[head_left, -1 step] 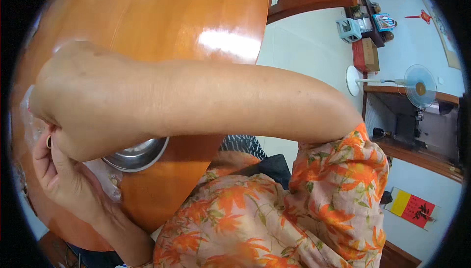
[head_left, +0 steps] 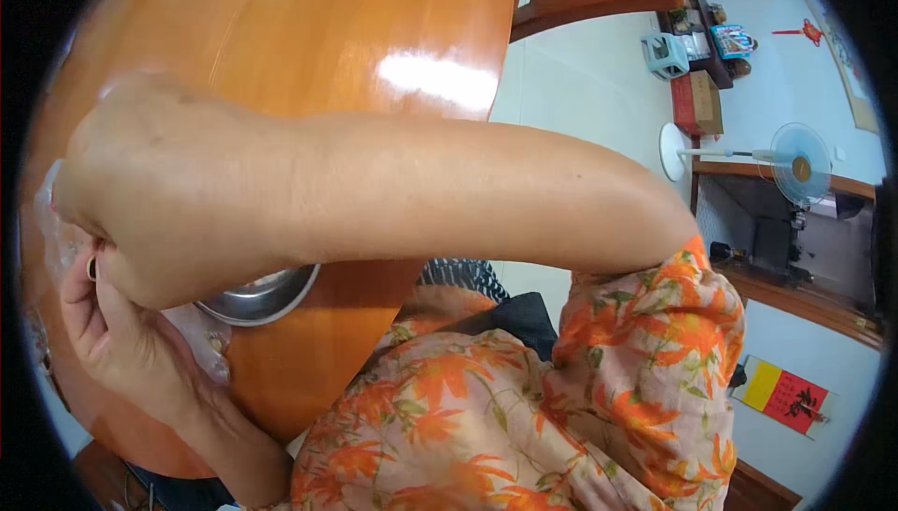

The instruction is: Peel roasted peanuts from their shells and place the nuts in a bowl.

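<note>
Hardly any change: hands point(head_left: 154, 184) together

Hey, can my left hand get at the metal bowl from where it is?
Probably yes: your left hand looks close to the metal bowl, whose near rim shows uncovered, though clear plastic lies between and your right arm hides the rest.

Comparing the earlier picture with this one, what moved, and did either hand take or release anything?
Nothing clearly moved, and no pickup or release shows. The right hand stays close against the left hand, and the metal bowl stays on the table, partly hidden.
</note>
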The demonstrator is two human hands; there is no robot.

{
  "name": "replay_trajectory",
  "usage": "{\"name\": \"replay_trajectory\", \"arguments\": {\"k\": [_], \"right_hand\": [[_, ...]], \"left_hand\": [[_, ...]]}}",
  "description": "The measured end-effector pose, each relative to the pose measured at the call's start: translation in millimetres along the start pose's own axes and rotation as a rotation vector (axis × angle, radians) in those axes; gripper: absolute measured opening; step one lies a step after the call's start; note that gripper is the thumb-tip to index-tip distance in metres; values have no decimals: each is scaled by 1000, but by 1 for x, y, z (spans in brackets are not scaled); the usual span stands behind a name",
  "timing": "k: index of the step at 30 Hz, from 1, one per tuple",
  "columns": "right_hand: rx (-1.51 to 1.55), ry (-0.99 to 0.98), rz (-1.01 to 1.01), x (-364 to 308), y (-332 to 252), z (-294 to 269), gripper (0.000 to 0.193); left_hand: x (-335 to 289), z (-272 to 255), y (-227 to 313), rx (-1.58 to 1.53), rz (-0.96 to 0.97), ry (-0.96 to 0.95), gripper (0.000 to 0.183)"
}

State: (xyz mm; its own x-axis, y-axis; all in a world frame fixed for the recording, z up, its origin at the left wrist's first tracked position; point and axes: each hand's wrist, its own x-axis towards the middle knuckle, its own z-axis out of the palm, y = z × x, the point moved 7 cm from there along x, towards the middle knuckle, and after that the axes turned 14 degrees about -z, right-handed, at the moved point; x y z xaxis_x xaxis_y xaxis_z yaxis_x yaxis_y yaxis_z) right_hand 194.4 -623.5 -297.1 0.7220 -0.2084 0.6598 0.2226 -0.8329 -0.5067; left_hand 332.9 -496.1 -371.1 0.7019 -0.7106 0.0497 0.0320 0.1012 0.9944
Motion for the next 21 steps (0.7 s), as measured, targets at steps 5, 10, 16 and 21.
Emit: {"name": "replay_trajectory", "arguments": {"k": [5,10,16,21], "right_hand": [[-79,-53,70,-1,-1,5,18],[-109,-36,36,0,-11,-2,20],[152,137,136,-15,3,-6,20],[301,134,229,-9,-5,-11,6]], "left_hand": [[-3,8,2,1,8,-47,20],[-7,6,9,-26,52,16,19],[-11,32,8,72,28,32,12],[-17,51,35,-62,37,-40,5]]}}
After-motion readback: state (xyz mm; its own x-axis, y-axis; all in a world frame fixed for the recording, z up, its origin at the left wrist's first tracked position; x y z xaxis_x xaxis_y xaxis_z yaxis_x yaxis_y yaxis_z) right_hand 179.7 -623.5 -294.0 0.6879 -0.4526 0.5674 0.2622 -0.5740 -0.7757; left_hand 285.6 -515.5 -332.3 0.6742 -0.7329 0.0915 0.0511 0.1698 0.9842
